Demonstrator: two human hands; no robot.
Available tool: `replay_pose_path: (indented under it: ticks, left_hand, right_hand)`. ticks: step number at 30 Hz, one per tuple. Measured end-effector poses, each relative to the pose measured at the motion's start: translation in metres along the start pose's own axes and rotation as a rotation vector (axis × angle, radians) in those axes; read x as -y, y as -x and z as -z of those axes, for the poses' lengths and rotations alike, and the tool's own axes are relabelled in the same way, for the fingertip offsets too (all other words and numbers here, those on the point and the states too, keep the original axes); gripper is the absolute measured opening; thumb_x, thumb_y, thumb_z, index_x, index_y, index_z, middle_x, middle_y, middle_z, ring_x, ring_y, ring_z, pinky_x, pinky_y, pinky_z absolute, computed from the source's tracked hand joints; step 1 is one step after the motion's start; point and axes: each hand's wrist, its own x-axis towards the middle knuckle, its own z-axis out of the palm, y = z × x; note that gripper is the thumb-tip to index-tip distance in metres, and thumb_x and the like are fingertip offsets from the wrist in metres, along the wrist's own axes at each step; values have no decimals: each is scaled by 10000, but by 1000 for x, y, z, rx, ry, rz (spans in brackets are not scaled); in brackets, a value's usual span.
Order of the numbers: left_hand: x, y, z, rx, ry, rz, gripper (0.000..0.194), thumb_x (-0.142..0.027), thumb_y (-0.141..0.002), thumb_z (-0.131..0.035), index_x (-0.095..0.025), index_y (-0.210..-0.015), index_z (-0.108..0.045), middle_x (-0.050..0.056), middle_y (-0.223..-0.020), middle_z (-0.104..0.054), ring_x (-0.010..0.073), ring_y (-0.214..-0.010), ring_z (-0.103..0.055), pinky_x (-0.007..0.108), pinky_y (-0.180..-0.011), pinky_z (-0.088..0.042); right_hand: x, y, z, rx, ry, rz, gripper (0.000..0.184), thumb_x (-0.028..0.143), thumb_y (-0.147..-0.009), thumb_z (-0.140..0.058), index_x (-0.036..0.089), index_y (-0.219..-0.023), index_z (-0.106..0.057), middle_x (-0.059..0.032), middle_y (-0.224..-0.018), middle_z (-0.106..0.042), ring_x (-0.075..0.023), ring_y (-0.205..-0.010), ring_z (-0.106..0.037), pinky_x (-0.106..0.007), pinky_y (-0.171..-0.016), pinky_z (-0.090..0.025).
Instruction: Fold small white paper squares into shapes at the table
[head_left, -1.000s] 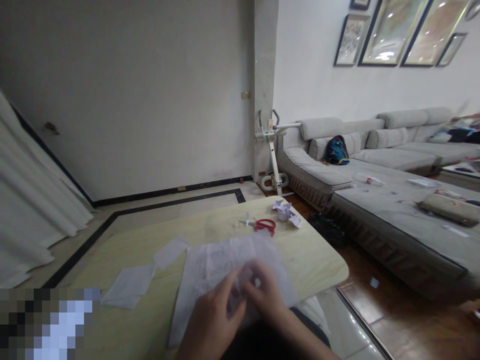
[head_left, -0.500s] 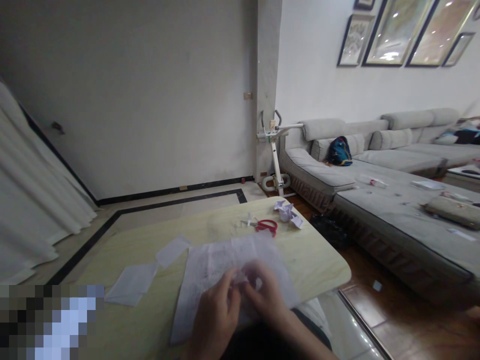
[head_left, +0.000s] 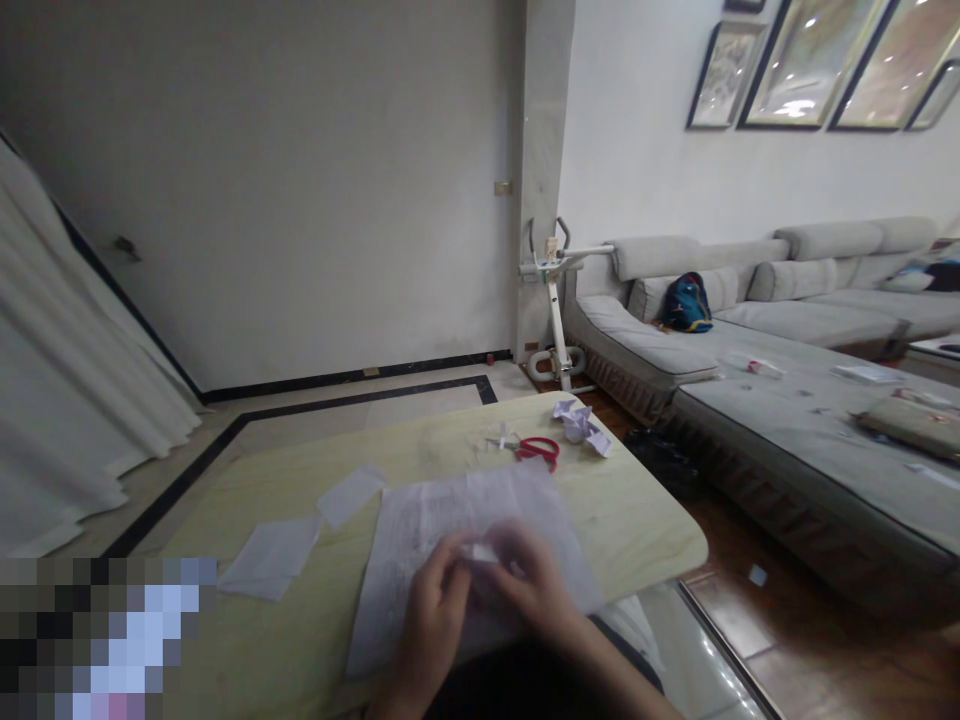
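Note:
My left hand (head_left: 431, 620) and my right hand (head_left: 534, 590) meet over a large printed paper sheet (head_left: 450, 520) lying on the pale wooden table (head_left: 637, 520). Both hands pinch a small folded piece of white paper (head_left: 480, 553) between their fingertips. Two smaller white paper pieces (head_left: 274, 548) lie to the left of the sheet. Red-handled scissors (head_left: 534, 450) and a crumpled paper shape (head_left: 579, 425) rest near the table's far edge.
A grey sectional sofa (head_left: 787, 400) with a blue backpack (head_left: 686, 303) runs along the right. A white exercise machine (head_left: 553, 310) stands by the pillar. White curtains (head_left: 67, 400) hang at the left. Framed pictures hang above the sofa.
The view has drifted slightly left. My fingers have kept working the small folded paper, the left hand's fingertips rising a little toward the right hand.

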Motion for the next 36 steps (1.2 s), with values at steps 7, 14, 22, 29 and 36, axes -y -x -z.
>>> replay_pose_path:
  ticks: [7, 14, 22, 29, 36]
  left_hand:
    - [5, 0, -4, -49, 127, 66, 259, -301, -817, -516, -188, -964, -697, 82, -1029, -746, 270, -997, -680, 394, -865, -548]
    - [12, 0, -6, -92, 119, 76, 264, -345, -834, -544, -193, -987, -697, 81, -1039, -738, 279, -1031, -658, 425, -921, -514]
    - [14, 3, -6, -49, 236, 150, 349, -397, -850, -544, -192, -1109, -657, 83, -1182, -687, 278, -1164, -597, 408, -982, -473]
    - [10, 0, -7, -65, 211, 185, 388, -458, -823, -596, -177, -1089, -609, 102, -1070, -709, 272, -1026, -666, 382, -863, -536]
    - [16, 1, -6, -83, 188, 158, 356, -414, -815, -606, -188, -1089, -625, 98, -1116, -698, 269, -1079, -642, 387, -915, -508]
  right_hand:
    - [1, -1, -1, 13, -114, -107, 248, 409, -796, -651, 178, -873, -698, -25, -725, -636, -175, -672, -566, -285, -633, -467]
    - [8, -4, 1, 62, -134, -119, 261, 415, -800, -639, 183, -899, -705, -47, -790, -691, -187, -690, -604, -297, -639, -490]
    - [-10, -2, -4, -49, -101, -90, 195, 333, -806, -623, 196, -943, -607, -24, -814, -629, -176, -733, -587, -284, -669, -493]
    - [-13, 2, -8, -21, -14, -54, 239, 233, -806, -578, 206, -1043, -571, 10, -732, -564, -149, -648, -527, -260, -600, -458]
    - [-12, 2, -9, -2, 20, -59, 241, 204, -801, -577, 199, -1042, -577, 14, -737, -562, -134, -623, -515, -243, -573, -448]
